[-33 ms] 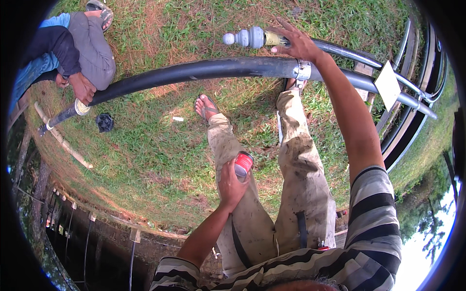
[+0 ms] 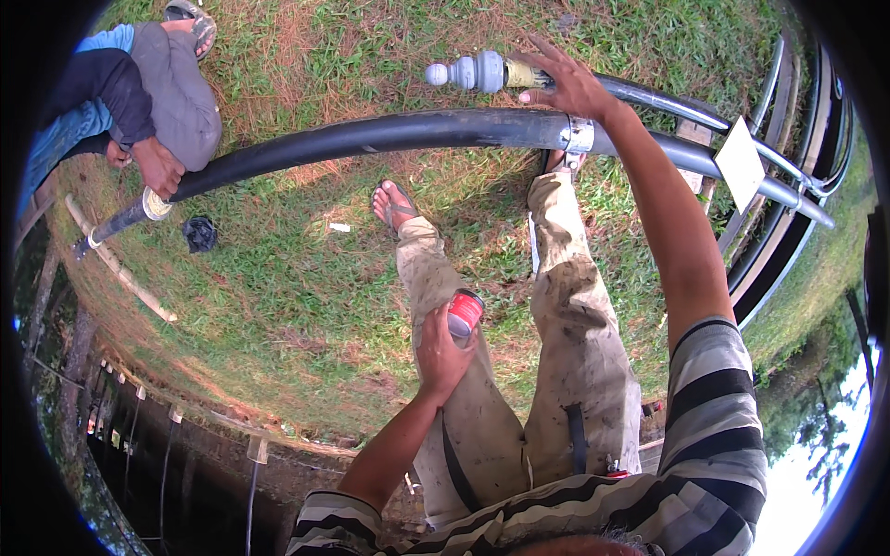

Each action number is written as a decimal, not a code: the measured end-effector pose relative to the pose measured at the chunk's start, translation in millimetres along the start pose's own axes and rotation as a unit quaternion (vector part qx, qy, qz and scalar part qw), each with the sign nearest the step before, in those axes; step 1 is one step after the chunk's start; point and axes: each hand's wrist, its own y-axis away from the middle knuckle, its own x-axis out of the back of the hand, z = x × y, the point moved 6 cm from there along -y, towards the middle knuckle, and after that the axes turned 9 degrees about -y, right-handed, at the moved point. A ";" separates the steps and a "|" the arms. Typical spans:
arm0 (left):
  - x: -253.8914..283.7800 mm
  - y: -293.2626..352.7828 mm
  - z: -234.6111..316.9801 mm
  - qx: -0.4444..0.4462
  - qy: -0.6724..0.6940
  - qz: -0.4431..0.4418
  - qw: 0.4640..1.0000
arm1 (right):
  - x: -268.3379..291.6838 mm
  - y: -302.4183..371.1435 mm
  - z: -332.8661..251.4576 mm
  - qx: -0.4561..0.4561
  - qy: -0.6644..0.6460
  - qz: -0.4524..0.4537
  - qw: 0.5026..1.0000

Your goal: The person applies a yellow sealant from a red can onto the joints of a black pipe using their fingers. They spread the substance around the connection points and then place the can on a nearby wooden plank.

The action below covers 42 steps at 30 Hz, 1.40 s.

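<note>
My left hand (image 2: 438, 357) is wrapped around a small red can (image 2: 464, 312) held against my left thigh. My right hand (image 2: 567, 85) reaches far forward and grips a thin dark pipe (image 2: 649, 95) just behind its grey stepped end fitting (image 2: 475, 71). Just below it runs a thick black pipe (image 2: 371, 135), joined by a metal clamp (image 2: 578, 135) under my right wrist. I stand on grass in muddy beige trousers and sandals.
At the top left another person crouches, a hand (image 2: 158, 167) on the far end of the thick pipe. A dark cloth lump (image 2: 198, 233) and a pale stick (image 2: 116, 269) lie on the grass. More pipes and a white plate (image 2: 739, 163) are on the right; a ditch edge runs below.
</note>
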 end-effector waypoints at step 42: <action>105.9 -37.5 -25.8 -0.035 -0.020 0.032 0.999 | -110.3 46.8 -92.2 -0.298 -0.840 0.292 0.346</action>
